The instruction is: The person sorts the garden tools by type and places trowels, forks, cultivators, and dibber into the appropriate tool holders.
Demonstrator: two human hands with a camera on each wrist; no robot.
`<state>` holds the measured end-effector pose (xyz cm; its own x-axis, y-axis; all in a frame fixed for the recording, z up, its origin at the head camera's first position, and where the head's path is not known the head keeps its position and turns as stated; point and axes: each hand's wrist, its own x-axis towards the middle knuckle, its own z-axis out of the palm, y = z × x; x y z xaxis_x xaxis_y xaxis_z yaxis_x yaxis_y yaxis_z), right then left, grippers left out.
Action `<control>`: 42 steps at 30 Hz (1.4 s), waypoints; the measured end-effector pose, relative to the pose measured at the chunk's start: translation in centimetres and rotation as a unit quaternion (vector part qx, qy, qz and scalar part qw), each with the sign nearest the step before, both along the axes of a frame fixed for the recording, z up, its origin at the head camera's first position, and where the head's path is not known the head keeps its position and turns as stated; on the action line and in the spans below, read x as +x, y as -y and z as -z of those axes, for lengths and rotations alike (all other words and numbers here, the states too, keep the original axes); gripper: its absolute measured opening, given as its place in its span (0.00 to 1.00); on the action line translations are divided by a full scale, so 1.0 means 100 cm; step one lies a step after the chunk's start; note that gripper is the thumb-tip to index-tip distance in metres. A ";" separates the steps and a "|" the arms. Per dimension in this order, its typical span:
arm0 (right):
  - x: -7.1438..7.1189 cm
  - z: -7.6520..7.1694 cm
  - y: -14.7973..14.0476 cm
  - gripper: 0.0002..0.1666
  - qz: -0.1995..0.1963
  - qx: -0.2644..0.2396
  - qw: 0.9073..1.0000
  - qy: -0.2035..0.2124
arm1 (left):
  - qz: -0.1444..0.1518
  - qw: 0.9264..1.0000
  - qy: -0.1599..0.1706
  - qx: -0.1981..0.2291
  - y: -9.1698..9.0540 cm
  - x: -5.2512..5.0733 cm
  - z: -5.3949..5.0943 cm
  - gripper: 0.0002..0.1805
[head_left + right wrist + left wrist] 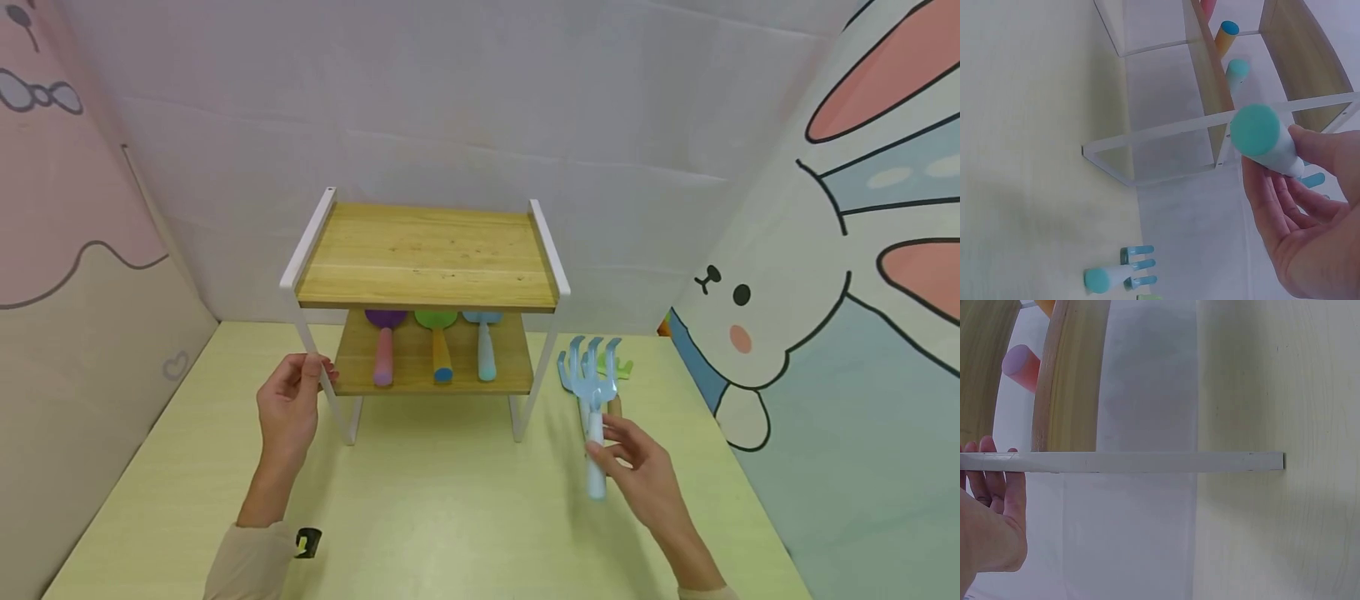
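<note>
My right hand [637, 471] pinches the pale handle of a light blue hand rake [596, 390], holding it up to the right of the two-tier shelf [427, 258]. The rake's tines point away from me; its turquoise handle end [1255, 130] faces the right wrist camera. Around the shelf's white left leg [1147, 462] my left hand [291, 404] curls its thumb and fingers. Three tools lie side by side on the lower tier: one purple with a pink handle [383, 357], one green with an orange handle [441, 354], one blue with a pale handle [486, 352]. The upper board partly hides their heads.
Beneath the held rake, another blue rake [1110, 278] lies on the table. Close to it is a green rake [622, 367], mostly covered from the head view. A small black object [307, 542] sits by the left sleeve. White cloth [450, 108] hangs behind the shelf.
</note>
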<state>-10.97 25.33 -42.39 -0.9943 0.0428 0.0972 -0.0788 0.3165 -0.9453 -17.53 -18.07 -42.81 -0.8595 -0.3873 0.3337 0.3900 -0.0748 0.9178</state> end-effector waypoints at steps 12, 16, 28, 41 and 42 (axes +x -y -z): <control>0.013 -0.031 0.016 0.25 0.003 -0.026 0.997 -0.067 | -0.003 1.000 0.001 0.005 -0.001 0.000 0.000 0.14; 0.018 -0.040 0.021 0.26 0.005 -0.038 0.996 -0.082 | -0.005 1.000 0.008 -0.001 -0.001 0.001 -0.001 0.14; 0.028 -0.064 0.038 0.27 -0.044 -0.077 0.988 -0.130 | -0.008 1.000 0.016 -0.014 -0.001 0.002 -0.001 0.14; 0.016 -0.090 0.063 0.28 -0.106 -0.073 0.980 -0.154 | -0.003 1.000 0.010 -0.009 -0.002 0.002 -0.002 0.14; 0.014 -0.091 0.065 0.28 -0.113 -0.077 0.978 -0.156 | -0.003 1.000 0.010 -0.008 -0.002 0.002 -0.002 0.14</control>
